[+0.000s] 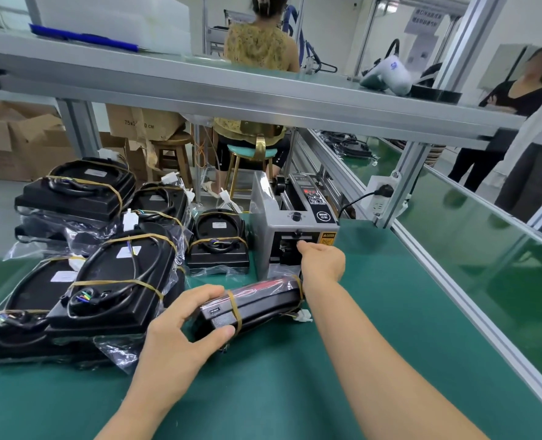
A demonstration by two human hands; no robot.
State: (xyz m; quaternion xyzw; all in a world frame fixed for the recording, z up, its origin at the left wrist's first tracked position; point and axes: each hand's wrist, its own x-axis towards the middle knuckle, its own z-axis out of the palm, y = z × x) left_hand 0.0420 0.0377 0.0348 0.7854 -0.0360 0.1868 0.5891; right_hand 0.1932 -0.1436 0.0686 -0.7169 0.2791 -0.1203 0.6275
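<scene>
Near the middle of the green-matted table (358, 360), the left hand (180, 328) grips a black unit (263, 300), thumb curled along its near edge and fingers wrapped over the far side. The unit is a flat, hard plastic case with a glossy top. It lies tilted just in front of the tape dispenser (272, 223), with a tan rubber band (235, 308) around it and a white connector (303, 315) poking out at its right end. The right hand (323, 260) reaches over the unit to the dispenser's front slot, fingertips at the opening. Seen from behind, whether they pinch anything cannot be told. The dispenser is a boxy grey metal machine with a black knob on top. Toward the table's left edge, clear plastic bags (117, 350), crinkled and shiny, hold more black cases (120, 274). These are rounded at one end, stacked in piles, each bound by rubber bands with a coiled black cable on top. Beyond the far edge stand brown cardboard boxes (15, 138) with open flaps.
</scene>
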